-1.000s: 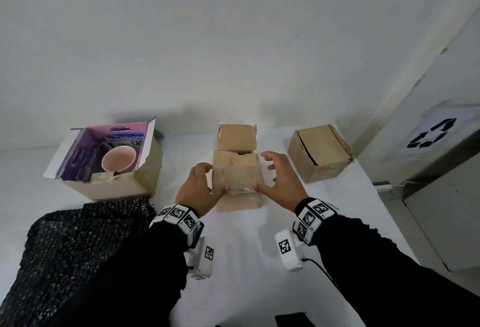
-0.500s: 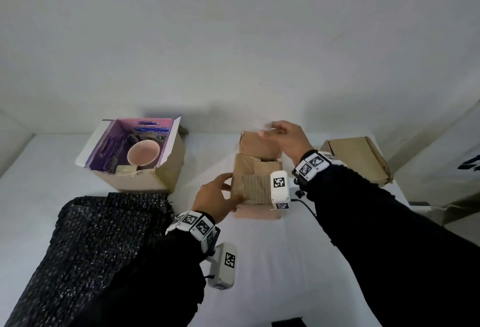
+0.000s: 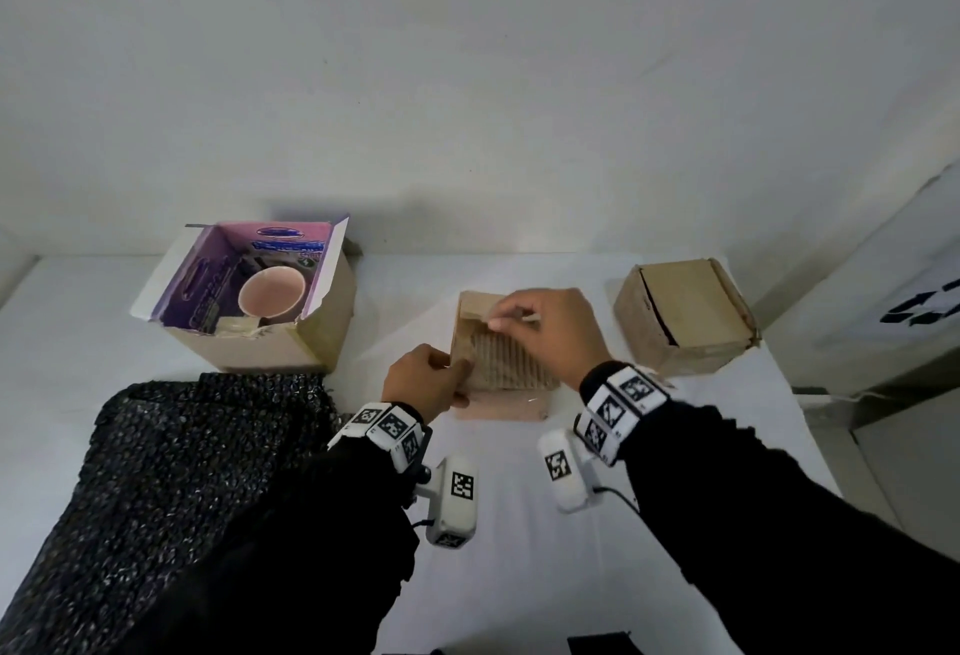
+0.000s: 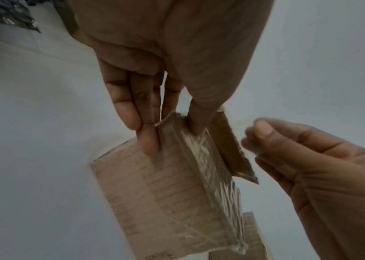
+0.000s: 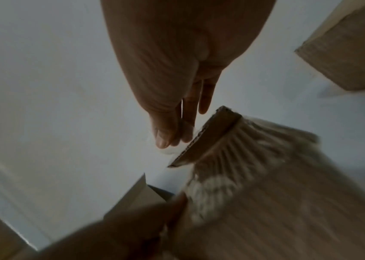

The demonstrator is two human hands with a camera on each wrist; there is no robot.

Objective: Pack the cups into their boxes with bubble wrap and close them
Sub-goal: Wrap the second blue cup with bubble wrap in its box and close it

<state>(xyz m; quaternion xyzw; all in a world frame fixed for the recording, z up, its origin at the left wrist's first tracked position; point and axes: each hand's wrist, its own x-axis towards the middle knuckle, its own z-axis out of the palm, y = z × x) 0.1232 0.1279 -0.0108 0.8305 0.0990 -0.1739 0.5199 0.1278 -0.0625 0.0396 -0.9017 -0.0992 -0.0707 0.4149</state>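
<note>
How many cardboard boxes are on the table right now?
3. An open box holding a pink cup at far left, the middle box held between both hands, and a closed box at right. Nothing suggests others hidden.

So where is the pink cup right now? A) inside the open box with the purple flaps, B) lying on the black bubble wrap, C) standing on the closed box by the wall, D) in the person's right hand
A: the pink cup sits down inside the open box with purple flaps at the far left, and neither hand touches it.
</note>
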